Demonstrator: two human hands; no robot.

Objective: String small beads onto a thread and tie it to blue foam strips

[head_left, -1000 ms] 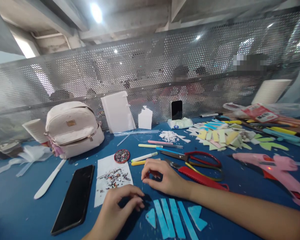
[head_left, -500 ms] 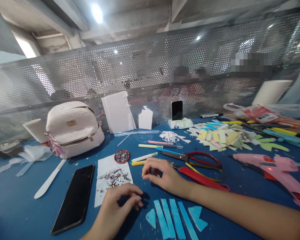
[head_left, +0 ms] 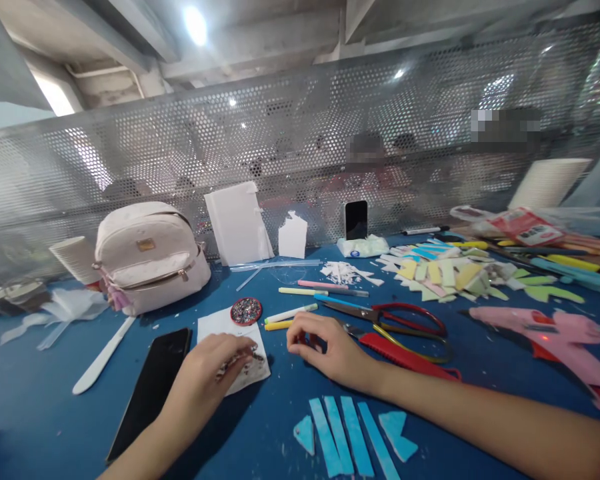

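My left hand (head_left: 205,377) hovers over a sheet of white paper (head_left: 211,325). Its fingers are curved and parted from the thumb, with small dark and silvery beads (head_left: 255,360) scattered below. On the paper's far edge sits a small round red dish (head_left: 245,311) filled with similar bits. My right hand (head_left: 325,343) rests on the blue tabletop beside the markers, fingertips curled against the thumb; whatever lies in that pinch, if anything, is hidden. Blue cut strips (head_left: 347,433) and a notched blue piece (head_left: 399,433) lie in front of my right forearm.
Scissors (head_left: 405,320) and a red-handled cutter (head_left: 405,357) lie beyond my right wrist. A pink glue gun (head_left: 540,327) is at right. At left are a black phone (head_left: 147,393), a white plastic knife (head_left: 104,357) and a pale backpack (head_left: 150,260). Colored scraps (head_left: 450,273) are piled behind.
My left hand has moved up and left, from the near side of the paper to over the beads. The right hand stays almost where it was.
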